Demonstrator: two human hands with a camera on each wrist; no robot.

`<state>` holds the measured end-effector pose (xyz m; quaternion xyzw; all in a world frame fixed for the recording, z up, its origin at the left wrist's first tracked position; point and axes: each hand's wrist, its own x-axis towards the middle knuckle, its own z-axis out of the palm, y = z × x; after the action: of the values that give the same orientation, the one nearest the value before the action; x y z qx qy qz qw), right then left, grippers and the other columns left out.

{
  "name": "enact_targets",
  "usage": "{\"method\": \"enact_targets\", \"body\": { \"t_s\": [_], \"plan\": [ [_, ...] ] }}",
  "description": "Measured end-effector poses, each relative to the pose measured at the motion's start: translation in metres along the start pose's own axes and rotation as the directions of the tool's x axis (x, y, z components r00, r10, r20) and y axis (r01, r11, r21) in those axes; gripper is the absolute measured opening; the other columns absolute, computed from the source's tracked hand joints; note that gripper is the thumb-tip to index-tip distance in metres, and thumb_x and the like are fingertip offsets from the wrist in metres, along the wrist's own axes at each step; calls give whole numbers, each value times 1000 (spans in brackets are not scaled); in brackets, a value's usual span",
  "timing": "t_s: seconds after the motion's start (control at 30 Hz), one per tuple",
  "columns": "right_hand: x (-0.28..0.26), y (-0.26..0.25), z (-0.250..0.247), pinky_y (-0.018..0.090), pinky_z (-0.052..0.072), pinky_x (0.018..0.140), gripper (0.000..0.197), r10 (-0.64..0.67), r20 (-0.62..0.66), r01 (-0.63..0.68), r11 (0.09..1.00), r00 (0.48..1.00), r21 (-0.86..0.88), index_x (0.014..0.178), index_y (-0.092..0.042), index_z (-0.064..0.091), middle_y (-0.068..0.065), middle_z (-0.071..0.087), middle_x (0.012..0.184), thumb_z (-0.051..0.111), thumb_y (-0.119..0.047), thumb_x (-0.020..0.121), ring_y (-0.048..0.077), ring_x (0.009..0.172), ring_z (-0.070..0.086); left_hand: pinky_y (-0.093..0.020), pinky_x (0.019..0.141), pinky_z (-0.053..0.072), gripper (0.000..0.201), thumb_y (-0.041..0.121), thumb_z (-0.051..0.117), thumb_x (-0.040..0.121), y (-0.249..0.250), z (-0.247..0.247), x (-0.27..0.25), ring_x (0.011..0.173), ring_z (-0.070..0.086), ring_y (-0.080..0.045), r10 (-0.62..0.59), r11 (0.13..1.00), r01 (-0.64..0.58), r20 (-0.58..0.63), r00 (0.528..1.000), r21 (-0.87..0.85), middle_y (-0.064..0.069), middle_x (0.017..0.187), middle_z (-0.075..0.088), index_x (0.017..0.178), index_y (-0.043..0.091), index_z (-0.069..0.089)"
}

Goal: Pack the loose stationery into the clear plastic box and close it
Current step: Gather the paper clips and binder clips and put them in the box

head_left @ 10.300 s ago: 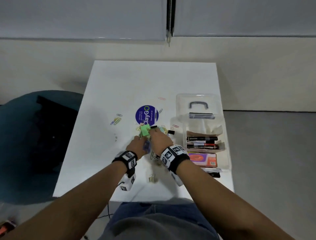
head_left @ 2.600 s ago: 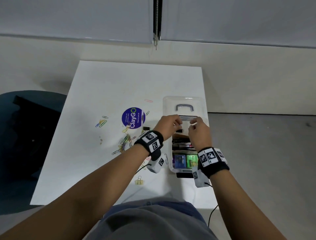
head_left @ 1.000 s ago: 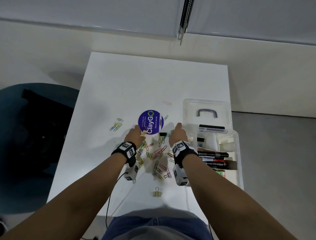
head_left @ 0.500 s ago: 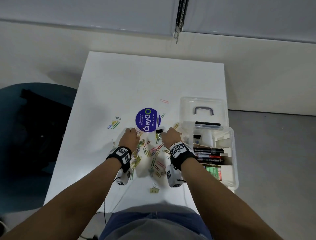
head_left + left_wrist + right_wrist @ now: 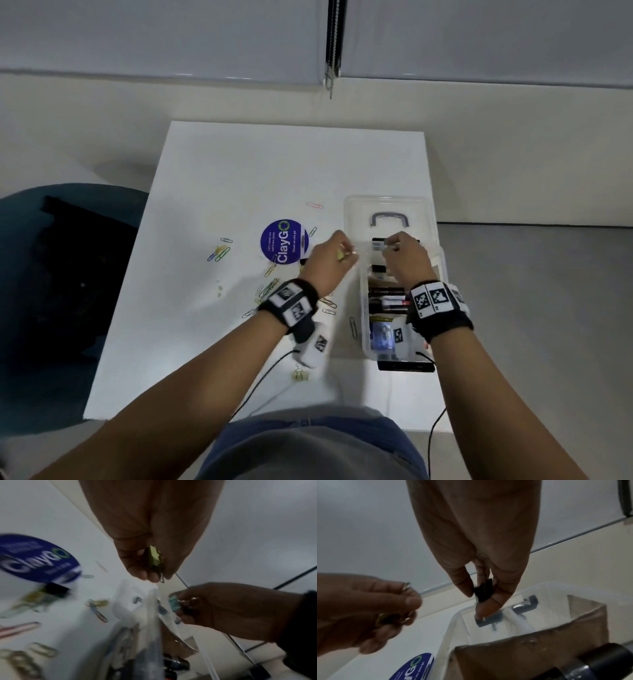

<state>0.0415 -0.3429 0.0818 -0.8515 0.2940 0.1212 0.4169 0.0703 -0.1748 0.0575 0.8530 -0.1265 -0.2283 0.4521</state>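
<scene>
Hands: left [image 5: 329, 265], right [image 5: 406, 257] pinching clips [image 5: 155, 561] over box [image 5: 363, 301].

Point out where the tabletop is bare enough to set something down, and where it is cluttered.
Bare: the table beyond the round ClayGo sticker up to its far edge, and the near left corner. Crowded: the strip between the sticker and the clear plastic box, strewn with paper clips, where the left hand hovers. The right hand is over the box.

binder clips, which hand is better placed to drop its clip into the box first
Right. The right hand already hangs over the open clear box, pinching a black clip. The left hand, holding a green clip, is just outside the box's left wall.
</scene>
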Motion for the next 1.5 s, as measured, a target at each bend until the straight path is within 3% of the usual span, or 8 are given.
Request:
{"method": "enact_targets", "body": {
  "t_s": [0.17, 0.3, 0.4, 0.53, 0.77, 1.07, 1.37, 1.5],
  "plan": [
    [13, 14, -4, 47, 53, 93, 24, 79, 102, -79, 997, 992, -8, 111, -17, 58, 8, 66, 109, 49, -16, 88, 29, 101, 65, -32, 66, 43, 19, 7, 59, 89, 30, 43, 28, 84, 61, -27, 81, 965, -104, 104, 991, 240, -14, 100, 63, 107, 8, 53],
    [5, 9, -13, 38, 49, 80, 41, 84, 111, -73, 992, 990, -102, 123, -9, 54, 12, 60, 98, 40, 1, 85, 28, 90, 59, -41, 78, 51, 43, 9, 62, 87, 30, 45, 30, 96, 60, -33, 91, 904, -166, 204, 975, 394, -14, 115, 55, 127, 8, 48],
    [-1, -1, -11, 33, 43, 82, 39, -7, -22, 3, 986, 1000, -164, 120, -7, 55, 13, 59, 111, 39, 3, 86, 29, 105, 56, -37, 81, 50, 55, 6, 63, 85, 25, 33, 26, 95, 60, -28, 140, 918, -210, 220, 965, 337, -12, 121, 53, 136, 12, 43],
    [-2, -26, 18, 31, 44, 79, 31, -222, -119, 204, 968, 968, -146, 113, -6, 59, 16, 61, 111, 45, 0, 86, 30, 101, 59, -32, 84, 50, 30, 13, 60, 91, -15, -8, 30, 95, 60, -19, 51, 972, -53, 14, 999, 227, -6, 115, 58, 120, 16, 54],
    [8, -62, 117, 40, 49, 88, 36, -192, 232, 252, 931, 954, -265, 126, -14, 50, 13, 49, 124, 46, -9, 91, 33, 105, 59, -44, 95, 49, 41, 11, 48, 93, -128, -62, 33, 110, 57, -36, -287, 810, 277, -63, 956, 517, -15, 132, 46, 133, 20, 50],
    [34, -36, 183, 43, 49, 84, 43, -57, 380, 277, 785, 923, -555, 129, -14, 46, 13, 42, 123, 54, -9, 87, 34, 110, 54, -41, 76, 53, 19, 9, 57, 87, -158, -55, 12, 89, 59, -34, -193, 780, 123, 50, 980, 613, -16, 111, 51, 105, 6, 51],
    [37, -20, 189, 45, 50, 88, 47, -38, 379, 260, 790, 925, -555, 131, -4, 39, 17, 37, 131, 53, -4, 86, 37, 112, 55, -34, 84, 45, 8, 17, 59, 91, -160, -71, -11, 93, 53, -21, -83, 913, 91, -37, 996, 399, -6, 105, 55, 98, 14, 59],
    [33, -13, 190, 43, 47, 85, 48, -61, 329, 242, 803, 942, -544, 136, -15, 34, 15, 37, 132, 53, -25, 93, 36, 112, 52, -30, 69, 40, 6, 19, 47, 96, -137, -57, -48, 82, 56, -23, -51, 880, -31, 159, 986, 474, -4, 90, 60, 95, 15, 52]
  ]
}}
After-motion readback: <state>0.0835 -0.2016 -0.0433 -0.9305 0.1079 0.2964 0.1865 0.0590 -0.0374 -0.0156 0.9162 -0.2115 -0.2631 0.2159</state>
